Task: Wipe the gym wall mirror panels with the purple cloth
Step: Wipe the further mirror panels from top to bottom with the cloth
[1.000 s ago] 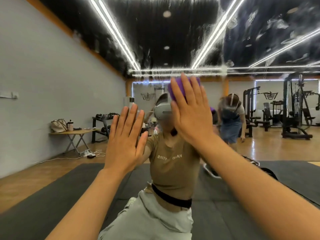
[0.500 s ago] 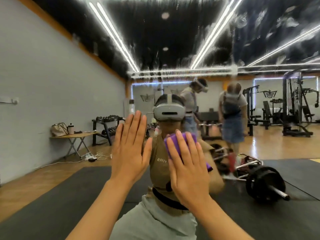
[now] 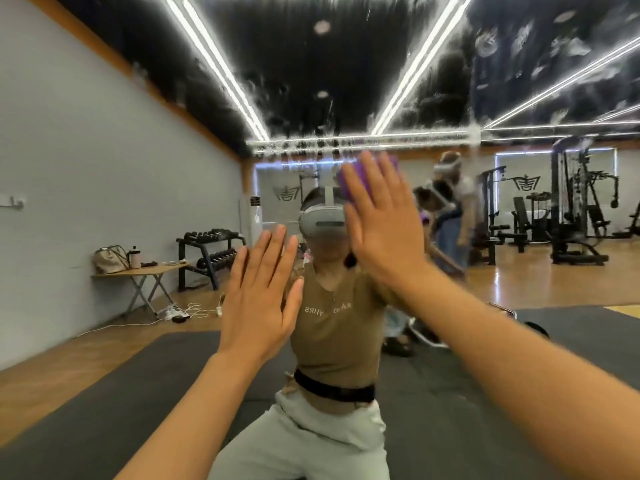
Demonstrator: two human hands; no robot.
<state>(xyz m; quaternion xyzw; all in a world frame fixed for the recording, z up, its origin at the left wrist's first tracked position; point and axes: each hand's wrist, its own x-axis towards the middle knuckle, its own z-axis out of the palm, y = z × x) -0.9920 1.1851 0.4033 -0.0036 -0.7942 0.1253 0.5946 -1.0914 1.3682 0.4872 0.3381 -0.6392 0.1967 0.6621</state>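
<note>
Fingers straight and spread, my right hand (image 3: 384,225) pressed the purple cloth (image 3: 367,180) flat against the mirror (image 3: 346,81), just under the streaky, smeared band of glass. The cloth showed only above and between those fingers. My left hand (image 3: 259,299) lay lower and to the left, palm on the glass, fingers straight, holding nothing. Both hands were apart. Reflected behind them stood a folding table (image 3: 145,271) and a dumbbell rack (image 3: 211,251).

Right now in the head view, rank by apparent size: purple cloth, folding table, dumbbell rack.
1. folding table and dumbbell rack: about alike, unranked.
2. purple cloth: smallest, though the right hand mostly hides it.
</note>
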